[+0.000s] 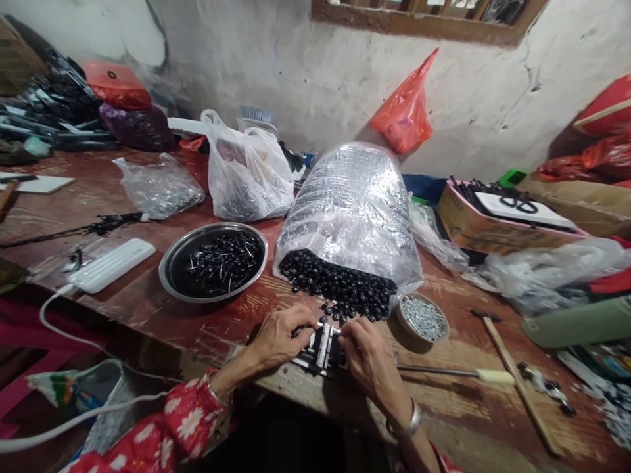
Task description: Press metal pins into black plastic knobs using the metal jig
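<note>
Head view of work at a bench. The left hand and right hand rest at the near edge of the wooden workbench, fingers curled closed over a small black-and-silver metal fixture between them. Both appear to grip it from either side; the fingers partly hide it, so its exact form cannot be told. The bench edge seems to give the fixture firm support. Directly far of it, a clear plastic sack lies on its side, its mouth toward the hands, so that shiny black round-headed pieces spill within easy reach. To the left, a steel bowl holds black-headed pins, apart from the loose heap. To the right, a small round dish of silvery fasteners sits just beside the sack. A hammer and a pale-handled metal rod lie near the right hand, seemingly kept close by. A red floral sleeve covers the left forearm
</note>
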{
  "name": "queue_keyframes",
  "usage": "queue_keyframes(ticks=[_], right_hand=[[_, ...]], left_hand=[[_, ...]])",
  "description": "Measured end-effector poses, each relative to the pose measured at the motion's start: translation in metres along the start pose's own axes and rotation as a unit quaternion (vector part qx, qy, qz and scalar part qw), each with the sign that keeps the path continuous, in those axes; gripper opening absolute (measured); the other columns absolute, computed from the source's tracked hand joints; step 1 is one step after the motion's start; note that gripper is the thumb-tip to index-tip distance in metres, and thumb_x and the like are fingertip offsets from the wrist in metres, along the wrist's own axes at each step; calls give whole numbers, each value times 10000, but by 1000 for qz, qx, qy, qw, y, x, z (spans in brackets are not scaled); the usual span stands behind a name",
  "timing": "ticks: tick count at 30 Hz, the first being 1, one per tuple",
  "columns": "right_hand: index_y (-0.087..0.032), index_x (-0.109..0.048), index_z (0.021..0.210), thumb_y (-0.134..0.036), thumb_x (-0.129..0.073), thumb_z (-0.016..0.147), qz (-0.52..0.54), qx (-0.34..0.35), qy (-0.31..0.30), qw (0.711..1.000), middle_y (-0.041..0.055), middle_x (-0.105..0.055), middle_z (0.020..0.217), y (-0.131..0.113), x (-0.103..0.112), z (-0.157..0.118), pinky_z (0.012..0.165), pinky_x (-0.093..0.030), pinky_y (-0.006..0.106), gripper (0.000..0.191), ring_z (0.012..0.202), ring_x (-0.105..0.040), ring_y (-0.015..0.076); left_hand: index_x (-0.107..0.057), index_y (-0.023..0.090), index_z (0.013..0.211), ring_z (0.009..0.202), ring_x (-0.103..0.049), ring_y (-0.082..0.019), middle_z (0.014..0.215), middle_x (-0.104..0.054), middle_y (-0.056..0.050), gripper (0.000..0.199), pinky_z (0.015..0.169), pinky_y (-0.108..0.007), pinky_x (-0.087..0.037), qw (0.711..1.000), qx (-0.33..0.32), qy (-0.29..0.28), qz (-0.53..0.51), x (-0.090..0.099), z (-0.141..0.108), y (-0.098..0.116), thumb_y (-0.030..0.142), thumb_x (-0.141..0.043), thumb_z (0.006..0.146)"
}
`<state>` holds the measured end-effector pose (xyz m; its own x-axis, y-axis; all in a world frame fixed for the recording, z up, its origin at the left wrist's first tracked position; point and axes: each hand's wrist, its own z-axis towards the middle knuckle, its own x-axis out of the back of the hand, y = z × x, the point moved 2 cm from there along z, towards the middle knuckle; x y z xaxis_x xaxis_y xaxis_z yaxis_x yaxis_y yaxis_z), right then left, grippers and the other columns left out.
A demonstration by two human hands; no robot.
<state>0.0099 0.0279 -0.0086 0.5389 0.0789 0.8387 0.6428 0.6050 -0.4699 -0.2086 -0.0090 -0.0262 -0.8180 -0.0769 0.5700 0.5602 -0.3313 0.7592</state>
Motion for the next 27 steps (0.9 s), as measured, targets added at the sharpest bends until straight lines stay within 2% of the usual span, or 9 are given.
queue_keyframes(ticks=[4,7,10,15,21,27], right_hand=[[-247,-541,881,-159,-478,978,-50,2,24,998,51,-585,950,-6,-1,-3,759,-446,321,145,883,-563,211],[-249,-558,906,-162,-484,979,-74,-9,15,997,57,-583,979,-9,-6,-3,792,-445,335,135,921,-556,224],[-244,-571,924,-174,-487,988,-44,-19,3,999,57,-579,996,-6,-9,-4,824,-454,338,127,943,-553,223],[-243,-591,918,-213,-525,995,45,-44,22,998,34,-569,965,1,-9,-10,812,-460,319,106,896,-563,193],[-237,-585,884,-224,-538,996,42,-45,44,997,33,-566,943,-2,-7,-11,824,-445,343,122,906,-554,199],[-241,-625,974,-274,-529,1026,87,-27,57,994,52,-596,987,-1,-6,-15,859,-479,373,114,946,-579,212]], left_hand=[[-749,249,1060,994,-671,-190,1076,-704,-37,212,912,-283,-509,1000,-6,-20,-14,5,-2,3,222,-661,869],[-722,246,1109,1046,-665,-211,1180,-683,-49,313,963,-309,-509,1000,-7,-25,-5,6,-5,3,210,-726,798],[-703,237,1113,1040,-661,-203,1179,-676,-47,352,961,-303,-507,1000,-11,-17,4,3,-7,2,138,-675,776],[-711,237,1069,1001,-665,-197,1185,-668,-48,330,917,-298,-517,1000,-8,3,30,-3,-9,3,124,-644,767],[-723,267,1198,1119,-667,-224,1335,-627,-66,391,1023,-344,-518,1000,-6,-20,7,3,-13,-6,207,-711,812],[-704,275,1286,1245,-625,-260,1397,-599,-73,550,1122,-391,-487,999,-7,-39,-31,10,-17,-12,184,-758,746]])
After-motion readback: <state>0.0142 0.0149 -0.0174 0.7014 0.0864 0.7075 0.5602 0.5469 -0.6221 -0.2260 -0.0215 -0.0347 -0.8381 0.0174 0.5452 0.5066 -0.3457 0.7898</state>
